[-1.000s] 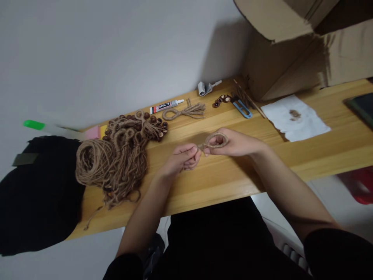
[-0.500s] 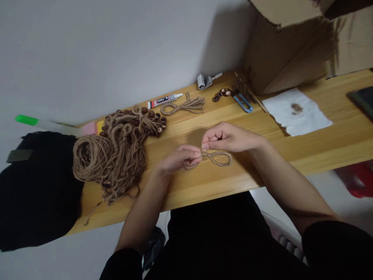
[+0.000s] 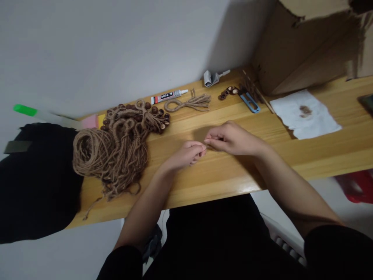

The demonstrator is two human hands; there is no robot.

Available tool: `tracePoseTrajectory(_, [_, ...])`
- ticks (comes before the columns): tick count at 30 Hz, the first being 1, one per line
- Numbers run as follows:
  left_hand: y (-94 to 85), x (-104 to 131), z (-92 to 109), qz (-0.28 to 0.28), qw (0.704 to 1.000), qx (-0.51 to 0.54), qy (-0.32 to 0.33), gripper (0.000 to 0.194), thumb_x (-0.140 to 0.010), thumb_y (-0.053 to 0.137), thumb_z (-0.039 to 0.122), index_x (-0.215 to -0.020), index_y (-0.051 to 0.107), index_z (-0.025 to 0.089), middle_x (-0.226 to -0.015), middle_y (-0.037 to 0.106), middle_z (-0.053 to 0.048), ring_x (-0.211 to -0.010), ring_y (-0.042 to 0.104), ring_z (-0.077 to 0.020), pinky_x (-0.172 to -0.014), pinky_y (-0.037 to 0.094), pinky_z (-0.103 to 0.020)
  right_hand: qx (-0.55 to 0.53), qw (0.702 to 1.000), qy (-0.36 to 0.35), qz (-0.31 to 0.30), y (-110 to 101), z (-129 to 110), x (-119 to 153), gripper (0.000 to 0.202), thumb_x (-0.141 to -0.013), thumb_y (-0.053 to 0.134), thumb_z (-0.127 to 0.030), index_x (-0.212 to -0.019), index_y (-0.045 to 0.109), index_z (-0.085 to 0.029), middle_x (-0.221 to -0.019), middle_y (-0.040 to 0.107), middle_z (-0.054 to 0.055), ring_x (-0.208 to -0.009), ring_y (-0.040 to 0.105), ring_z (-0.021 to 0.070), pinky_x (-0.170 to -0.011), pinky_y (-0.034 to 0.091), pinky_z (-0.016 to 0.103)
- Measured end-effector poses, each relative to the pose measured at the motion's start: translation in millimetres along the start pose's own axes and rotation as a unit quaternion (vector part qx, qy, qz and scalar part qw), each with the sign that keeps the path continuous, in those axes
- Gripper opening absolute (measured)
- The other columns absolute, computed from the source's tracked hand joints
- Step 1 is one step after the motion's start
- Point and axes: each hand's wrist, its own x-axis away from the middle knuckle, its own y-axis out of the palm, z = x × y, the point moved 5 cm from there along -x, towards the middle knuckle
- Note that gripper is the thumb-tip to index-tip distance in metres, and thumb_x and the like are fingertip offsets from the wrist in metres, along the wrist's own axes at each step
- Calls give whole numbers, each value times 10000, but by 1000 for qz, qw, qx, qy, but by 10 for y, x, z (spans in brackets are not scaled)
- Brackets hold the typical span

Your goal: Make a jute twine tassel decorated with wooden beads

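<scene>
My left hand [image 3: 190,153] is closed in a pinch over the middle of the wooden table [image 3: 233,171]. Fingertip to fingertip with it, my right hand [image 3: 233,140] pinches too, thumb against bent fingers. Between the fingertips only a trace of brown twine shows; the wrapped twine loop seen a moment ago is mostly hidden by the hands. Beyond them lies a second twine loop with a loose tassel [image 3: 189,103]. Left of my left hand is a heap of knotted twine and brown beads [image 3: 128,144], beside a ball of twine [image 3: 91,151].
At the back are a B-7000 glue tube [image 3: 169,96], a crumpled tube [image 3: 214,79], several beads [image 3: 228,92] and a blue cutter [image 3: 249,102]. A stained white tissue [image 3: 305,120] lies to the right, before a cardboard box [image 3: 303,50]. Black cloth [image 3: 37,186] covers the left end.
The twine loop that stuck out to the right of my left fingers is now out of sight. My left hand has risen and turned, its fingertips meeting my right hand's. The view has shifted slightly.
</scene>
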Motion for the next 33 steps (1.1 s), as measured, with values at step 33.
tracePoseTrajectory(33, [42,-16,96,-23,953,206,222,359,-815,603,474,-709,437,174,-479,256,114,-351,196,-25,-359,209,-139,-445,878,137,109,157,147,-73,293,-700,733,-379,-713,533,-166,-393,282,-131,-377,170,30,-409,94,221])
